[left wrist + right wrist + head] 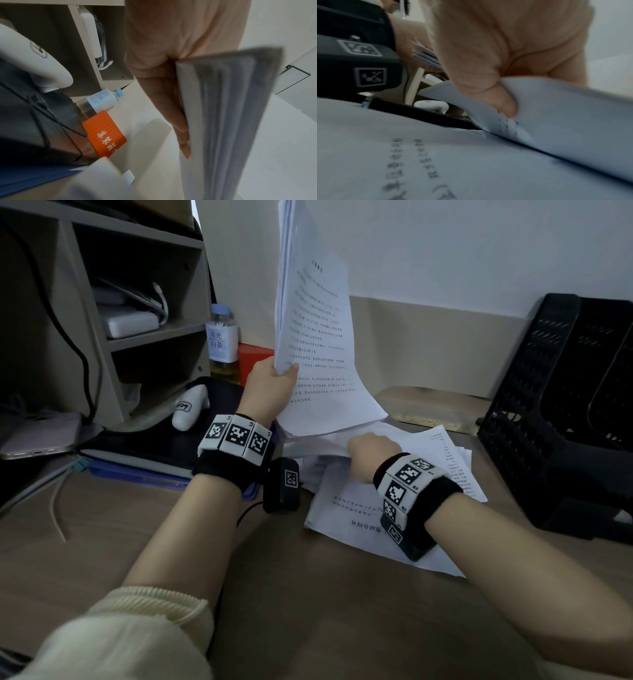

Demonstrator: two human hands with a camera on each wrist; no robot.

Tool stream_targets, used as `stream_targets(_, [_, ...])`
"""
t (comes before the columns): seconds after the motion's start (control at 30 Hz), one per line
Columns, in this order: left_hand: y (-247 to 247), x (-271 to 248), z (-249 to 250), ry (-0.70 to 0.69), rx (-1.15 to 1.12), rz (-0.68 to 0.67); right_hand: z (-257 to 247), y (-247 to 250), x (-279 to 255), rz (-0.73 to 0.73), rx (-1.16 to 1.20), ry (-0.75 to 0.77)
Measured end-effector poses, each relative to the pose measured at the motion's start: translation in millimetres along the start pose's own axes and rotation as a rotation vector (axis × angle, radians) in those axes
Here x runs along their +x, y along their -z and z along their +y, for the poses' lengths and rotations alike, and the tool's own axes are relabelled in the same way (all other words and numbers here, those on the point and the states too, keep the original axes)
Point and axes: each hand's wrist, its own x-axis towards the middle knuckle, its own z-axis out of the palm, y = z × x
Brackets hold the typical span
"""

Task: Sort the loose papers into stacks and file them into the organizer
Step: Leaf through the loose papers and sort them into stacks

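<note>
Gripping an upright sheaf of printed pages (318,337), the left hand (270,392) waits while the right hand (371,453) pinches a sheet (556,115) from the desk (308,594) pile: gathering underway, the black mesh organizer (565,412) at right unfilled, so that sheet likely joins the sheaf next.

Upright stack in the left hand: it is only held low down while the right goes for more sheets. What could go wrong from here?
1. The left hand pinches the upright stack near its bottom edge; the tall upper part may flop or fan out.
2. The right hand is lifting sheets off the loose papers, which overlap askew; neighbours may drag along.
3. The organizer stands off to the right, so carrying could spill sheets.
</note>
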Motion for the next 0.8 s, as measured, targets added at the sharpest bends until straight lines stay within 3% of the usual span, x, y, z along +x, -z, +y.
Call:
stream_targets(0.17, [-4, 1, 0, -0.006, -0.122, 0.108, 22, 14, 10, 0.286, 0.319, -0.168])
stream_targets(0.3, [-3, 3, 1, -0.017, -0.182, 0.153, 40, 20, 16, 0.559, 0.825, -0.274])
stream_targets(0.4, [-1, 3, 0, -0.028, -0.156, 0.189, 50, 25, 16, 0.816, 1.202, -0.313])
stream_targets(0.53, [0, 3, 0, -0.062, -0.011, 0.231, 55, 21, 11, 1.052, 1.41, -0.379])
stream_targets(0.63, [2, 2, -4, -0.055, 0.129, 0.232, 58, 12, 10, 1.093, 1.546, -0.437])
stream_targets(0.8, [2, 2, -9, -0.008, 0.187, 0.17, 55, 0, 9, 1.102, 1.683, -0.375])
